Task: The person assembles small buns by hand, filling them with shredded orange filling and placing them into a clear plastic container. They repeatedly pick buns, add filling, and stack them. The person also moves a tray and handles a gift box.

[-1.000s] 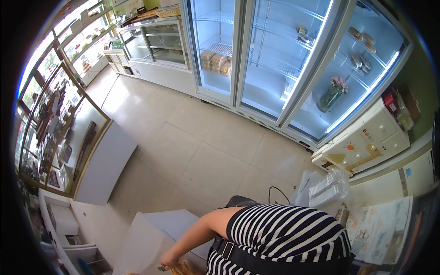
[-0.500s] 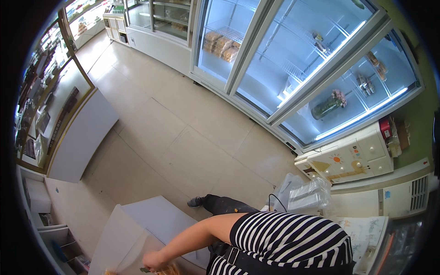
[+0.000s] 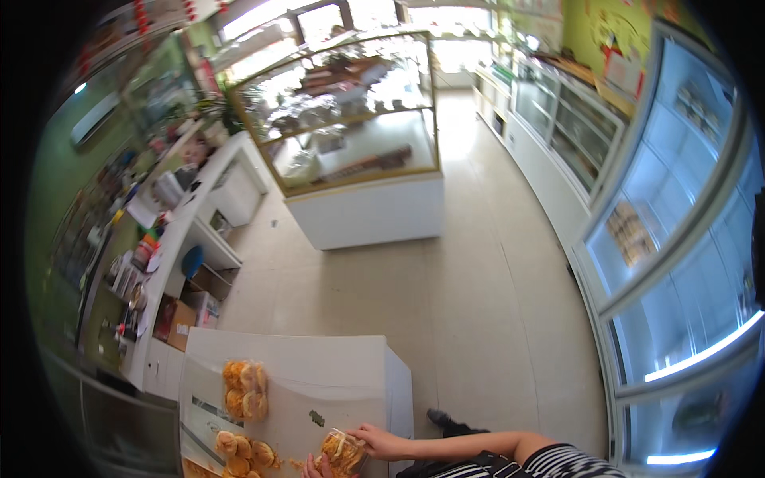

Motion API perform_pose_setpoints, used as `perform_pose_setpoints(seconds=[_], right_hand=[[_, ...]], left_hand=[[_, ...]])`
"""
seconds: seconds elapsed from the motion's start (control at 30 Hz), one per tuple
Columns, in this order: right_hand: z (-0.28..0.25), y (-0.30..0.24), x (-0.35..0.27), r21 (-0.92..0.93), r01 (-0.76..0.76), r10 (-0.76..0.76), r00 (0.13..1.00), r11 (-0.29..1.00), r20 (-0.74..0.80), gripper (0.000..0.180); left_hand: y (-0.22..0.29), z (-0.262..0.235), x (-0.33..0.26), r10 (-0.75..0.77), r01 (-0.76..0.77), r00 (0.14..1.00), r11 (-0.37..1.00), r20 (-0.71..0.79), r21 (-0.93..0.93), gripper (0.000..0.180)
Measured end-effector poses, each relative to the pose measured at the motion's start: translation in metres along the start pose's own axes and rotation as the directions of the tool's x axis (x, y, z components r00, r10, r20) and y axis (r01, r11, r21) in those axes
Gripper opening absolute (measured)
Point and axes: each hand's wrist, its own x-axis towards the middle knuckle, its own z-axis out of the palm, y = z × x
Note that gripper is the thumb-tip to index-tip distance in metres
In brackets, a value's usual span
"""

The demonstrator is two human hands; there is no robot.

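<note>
Bread bag (image 3: 344, 456), clear and glossy over lumpy, golden-brown contents, is held low at the right part of the pale, smooth tabletop (image 3: 351, 358). Its upper right corner is pinched by the right hand (image 3: 374, 441); fingers of the left hand (image 3: 318, 468) are laid along its lower left side, but that hand is cut off by the view's lower edge, so its grip cannot be told. Rounded buns (image 3: 243, 452) are clustered farther left, with packed buns (image 3: 245, 390) set just beyond, under shiny film. Between these and the bag, a small dark green piece (image 3: 316, 418) is seen. The tabletop is bounded by a straight far edge and right corner; beyond, tiled floor (image 3: 486, 319) is stretched toward a gold-framed display case (image 3: 366, 207).
</note>
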Motion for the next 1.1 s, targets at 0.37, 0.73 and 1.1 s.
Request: perform_pose_setpoints(seconds=[0.37, 0.73, 1.1], right_hand=[[0.009, 0.07, 0.019, 0.084, -0.021, 0.009, 0.99, 0.996, 0.138, 0.064], [-0.002, 0.048, 0.019, 0.088, -0.092, 0.072, 0.976, 0.992, 0.206, 0.064], [0.007, 0.066, 0.023, 0.136, -0.062, 0.032, 0.977, 0.989, 0.21, 0.065]], left_hand=[[-0.067, 0.061, -0.041, -0.585, 0.494, 0.806, 0.747, -0.086, -0.446, 0.056], [-0.069, 0.05, -0.047, -0.652, 0.692, 0.678, 0.41, 0.339, -0.595, 0.053], [-0.071, 0.05, -0.055, -0.614, 0.709, 0.685, 0.437, 0.393, -0.554, 0.058]])
